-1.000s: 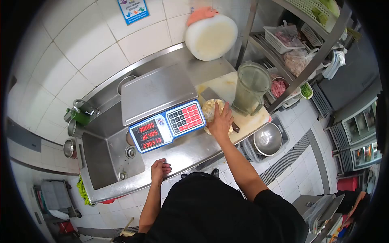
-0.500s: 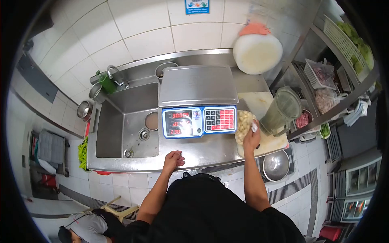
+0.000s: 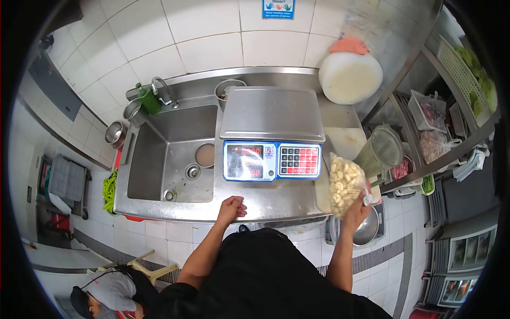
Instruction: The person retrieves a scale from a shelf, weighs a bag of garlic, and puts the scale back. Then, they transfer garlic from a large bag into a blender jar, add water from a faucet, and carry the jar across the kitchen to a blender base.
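Observation:
My right hand (image 3: 355,215) grips the tied top of a clear plastic bag of pale peeled cloves (image 3: 346,183), held up over the counter's right front edge, beside a white cutting board (image 3: 344,138). My left hand (image 3: 232,209) rests at the front edge of the steel counter (image 3: 271,199), its fingers curled together, with nothing visible in them. Between and behind the hands stands a digital scale (image 3: 272,114) with a bare steel plate and a lit red display (image 3: 249,161). A clear pitcher (image 3: 378,151) stands just right of the bag.
A sink (image 3: 175,159) lies left of the scale, with a green bottle (image 3: 150,101) behind it. A round white board (image 3: 350,78) leans on the wall. Shelves with baskets (image 3: 427,111) stand right, and a metal bowl (image 3: 366,226) sits below. Another person (image 3: 111,290) is at lower left.
My right hand has lifted the bag and brought it nearer to me, off the cutting board. The scale's display has changed to different digits. The whole view has shifted slightly.

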The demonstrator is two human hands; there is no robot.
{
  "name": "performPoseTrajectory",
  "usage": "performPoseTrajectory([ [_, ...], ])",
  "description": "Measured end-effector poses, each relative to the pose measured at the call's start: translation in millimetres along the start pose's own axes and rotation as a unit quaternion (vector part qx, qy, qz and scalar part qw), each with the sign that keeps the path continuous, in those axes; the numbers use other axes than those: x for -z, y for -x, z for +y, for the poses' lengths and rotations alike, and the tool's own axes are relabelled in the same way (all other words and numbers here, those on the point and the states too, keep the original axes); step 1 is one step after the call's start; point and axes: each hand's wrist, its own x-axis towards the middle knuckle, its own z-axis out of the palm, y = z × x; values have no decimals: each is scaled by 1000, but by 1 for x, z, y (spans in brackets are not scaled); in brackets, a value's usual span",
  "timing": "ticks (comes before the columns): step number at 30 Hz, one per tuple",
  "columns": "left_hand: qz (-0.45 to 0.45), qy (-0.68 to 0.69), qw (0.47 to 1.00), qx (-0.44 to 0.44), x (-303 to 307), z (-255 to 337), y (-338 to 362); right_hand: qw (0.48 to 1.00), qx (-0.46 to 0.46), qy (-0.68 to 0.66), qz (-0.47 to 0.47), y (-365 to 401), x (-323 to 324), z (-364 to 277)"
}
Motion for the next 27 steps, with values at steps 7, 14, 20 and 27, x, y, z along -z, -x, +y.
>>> performPoseTrajectory([
  [7, -10, -10, 1000, 2, 2, -2, -3, 994, 79, -45, -59, -52, -6, -129],
  [14, -20, 9, 1000, -5, 4, -4, -4, 944, 219, 22, -247, -122, -145, -184],
  [20, -19, 67, 997, -36, 11, -12, 3, 902, 286, 122, -301, -130, -235, -194],
  [27, -23, 118, 992, -44, 20, -16, 4, 810, 217, 311, -448, -122, -246, -207],
])
